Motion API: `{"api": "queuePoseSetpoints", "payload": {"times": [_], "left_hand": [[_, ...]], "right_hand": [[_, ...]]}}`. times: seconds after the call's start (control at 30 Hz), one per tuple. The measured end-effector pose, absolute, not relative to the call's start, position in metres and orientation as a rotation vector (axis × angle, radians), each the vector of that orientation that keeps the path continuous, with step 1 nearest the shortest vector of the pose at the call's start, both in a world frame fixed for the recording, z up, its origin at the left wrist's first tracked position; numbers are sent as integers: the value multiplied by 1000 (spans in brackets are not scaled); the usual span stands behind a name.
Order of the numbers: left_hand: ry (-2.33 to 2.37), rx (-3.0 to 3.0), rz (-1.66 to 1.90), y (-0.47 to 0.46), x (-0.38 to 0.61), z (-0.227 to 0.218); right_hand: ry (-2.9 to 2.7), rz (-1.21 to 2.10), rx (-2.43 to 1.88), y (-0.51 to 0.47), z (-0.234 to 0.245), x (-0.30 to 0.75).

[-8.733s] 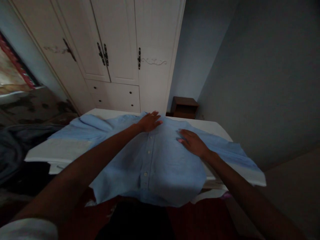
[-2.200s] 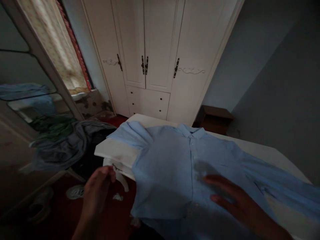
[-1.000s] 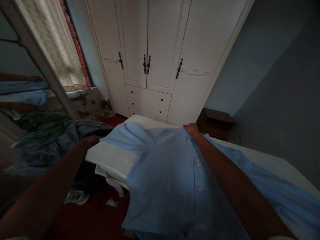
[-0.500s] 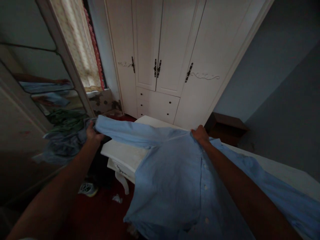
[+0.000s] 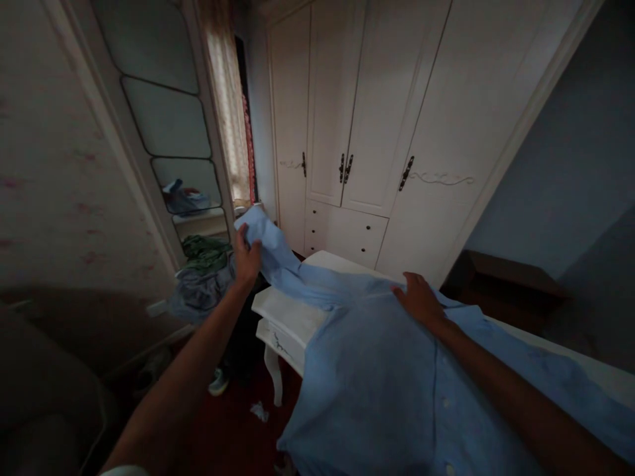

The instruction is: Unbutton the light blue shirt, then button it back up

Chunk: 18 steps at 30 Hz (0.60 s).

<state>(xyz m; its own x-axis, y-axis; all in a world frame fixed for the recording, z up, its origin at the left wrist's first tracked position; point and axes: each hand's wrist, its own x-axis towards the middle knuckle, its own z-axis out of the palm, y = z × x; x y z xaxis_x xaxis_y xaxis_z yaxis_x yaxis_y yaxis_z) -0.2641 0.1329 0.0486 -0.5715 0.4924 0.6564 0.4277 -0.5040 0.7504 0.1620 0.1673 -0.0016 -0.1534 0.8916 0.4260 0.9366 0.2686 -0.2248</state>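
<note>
A light blue button-up shirt (image 5: 377,370) lies front up across a white table (image 5: 278,314), its hem hanging over the near edge. My left hand (image 5: 247,254) is closed on the end of the shirt's left sleeve (image 5: 278,254) and holds it lifted up and out past the table's left end. My right hand (image 5: 419,299) rests with fingers spread on the shirt near the collar and shoulder, pressing it to the table.
A white wardrobe (image 5: 377,152) with dark handles and drawers stands behind the table. A mirrored panel (image 5: 169,125) leans at the left, with a heap of grey and green clothes (image 5: 201,277) below it. A dark wooden nightstand (image 5: 506,284) is at the right. The floor is dark red.
My left hand has raised the sleeve higher and farther left. My right hand opened from a grip at the collar to a flat press. The view swung left.
</note>
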Motion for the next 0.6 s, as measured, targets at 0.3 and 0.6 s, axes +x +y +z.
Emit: {"api": "queuePoseSetpoints", "payload": {"times": [0.3, 0.6], "left_hand": [[1957, 2457, 1612, 59, -178, 17], [1503, 2986, 1072, 27, -105, -3]], "right_hand": [[-2006, 368, -1094, 119, 40, 86], [-1626, 1573, -1189, 68, 103, 48]]}}
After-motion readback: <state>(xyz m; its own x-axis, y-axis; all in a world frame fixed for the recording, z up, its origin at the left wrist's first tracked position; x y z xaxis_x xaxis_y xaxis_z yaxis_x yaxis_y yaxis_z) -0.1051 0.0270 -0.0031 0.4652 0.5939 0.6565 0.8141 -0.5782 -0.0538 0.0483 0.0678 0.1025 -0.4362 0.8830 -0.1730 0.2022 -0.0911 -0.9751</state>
